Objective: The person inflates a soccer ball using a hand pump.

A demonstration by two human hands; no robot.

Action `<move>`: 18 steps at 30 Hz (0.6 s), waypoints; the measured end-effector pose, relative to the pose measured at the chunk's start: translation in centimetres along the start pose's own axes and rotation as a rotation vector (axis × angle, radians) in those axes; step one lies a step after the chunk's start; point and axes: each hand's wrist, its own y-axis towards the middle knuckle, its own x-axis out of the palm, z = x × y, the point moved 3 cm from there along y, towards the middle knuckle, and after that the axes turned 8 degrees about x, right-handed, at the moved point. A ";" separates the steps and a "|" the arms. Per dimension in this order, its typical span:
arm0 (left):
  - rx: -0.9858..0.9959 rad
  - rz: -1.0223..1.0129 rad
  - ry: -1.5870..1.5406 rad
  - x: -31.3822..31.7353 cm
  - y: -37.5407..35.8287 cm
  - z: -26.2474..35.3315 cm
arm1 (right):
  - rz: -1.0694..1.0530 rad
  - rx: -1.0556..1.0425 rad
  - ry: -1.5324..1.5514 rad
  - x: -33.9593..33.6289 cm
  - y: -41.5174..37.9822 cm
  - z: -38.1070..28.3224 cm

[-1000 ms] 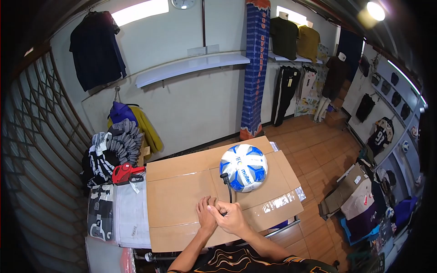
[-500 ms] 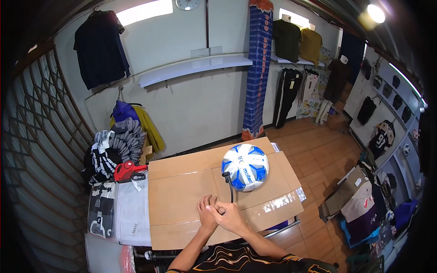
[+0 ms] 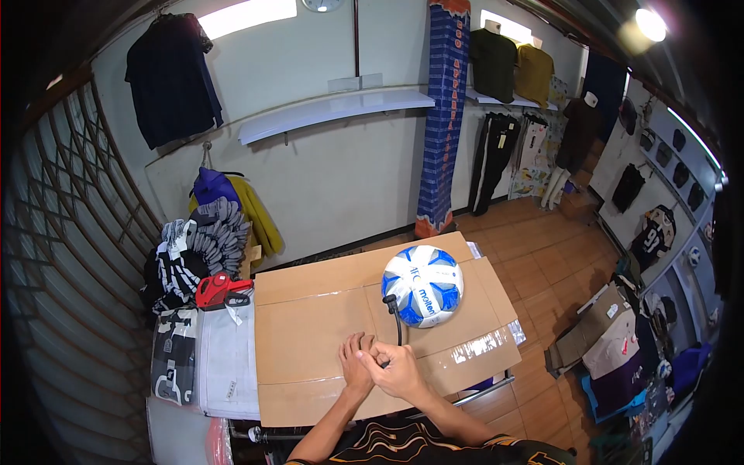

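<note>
A white and blue football [image 3: 423,286] rests on the cardboard sheet [image 3: 302,318]. From the near left side of the ball, a black pump hose [image 3: 398,324] with a thick black end bends down toward my hands. My right hand [image 3: 397,370] is closed around the ball pump, of which only a dark bit shows between the fingers. Pressed close against it on the left, my left hand [image 3: 357,360] has its fingers curled round the pump's other end, which is hidden. Both hands are over the near part of the cardboard.
Left of the cardboard lie a red and black tool [image 3: 223,291], a white packet [image 3: 229,356] and a bagged dark garment [image 3: 174,356]. Behind them is a pile of gloves [image 3: 217,232]. A blue pillar [image 3: 442,116] stands beyond the table. Folded clothes [image 3: 612,341] are stacked at right.
My hands stay together, with the right hand slightly shifted and more of a dark bit showing at its fingers. The whole view has shifted slightly; the ball and hose keep their place on the cardboard.
</note>
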 end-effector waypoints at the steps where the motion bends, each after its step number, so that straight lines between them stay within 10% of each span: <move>1: -0.002 -0.003 -0.017 -0.1 0.0 0.0 | 0.019 0.023 -0.002 0.1 0.2 0.6; 18: 0.027 -0.001 -0.096 0.5 0.0 -0.5 | -0.079 0.005 -0.097 -1.2 -1.1 -2.8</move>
